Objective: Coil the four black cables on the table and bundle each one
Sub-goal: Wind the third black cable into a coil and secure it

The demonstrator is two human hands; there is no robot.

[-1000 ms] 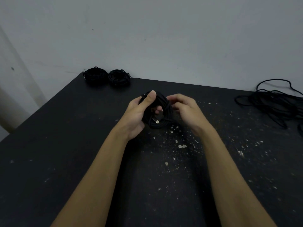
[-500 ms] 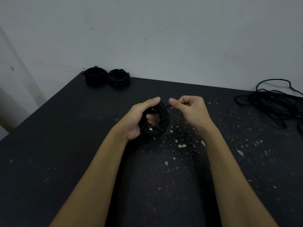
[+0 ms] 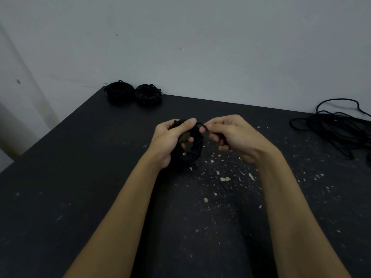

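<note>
1. The table [image 3: 84, 197] is taken as the landmark; all positions are given relative to it.

2. A coiled cable [image 3: 189, 151] is held just above the table's middle. It is gripped by the left hand [image 3: 170, 141], with the thumb laid across the top of the loops and the fingers curled through the coil's opening. This grip is judged to keep the loops stacked so that they cannot spring apart.

3. The cable's free end [image 3: 203, 127] is pinched by the right hand [image 3: 234, 137] between thumb and forefinger, close beside the coil; the remaining fingers are curled inward. The end is judged to be held this way so that it can be wrapped around the coil as a binding.

4. Two finished bundles [image 3: 133, 94] are seen at the table's far left corner, touching or nearly touching each other. They are presumed to have been set there to keep completed work apart from the working area.

5. A loose cable [image 3: 337, 127] is spread in a tangle at the table's far right edge, uncoiled.

6. Pale flecks [image 3: 224, 178] are scattered over the table's middle and right. Their nature cannot be told.

7. Assessment: two cables appear done, the third is at the binding stage, and the fourth is untouched.
</note>
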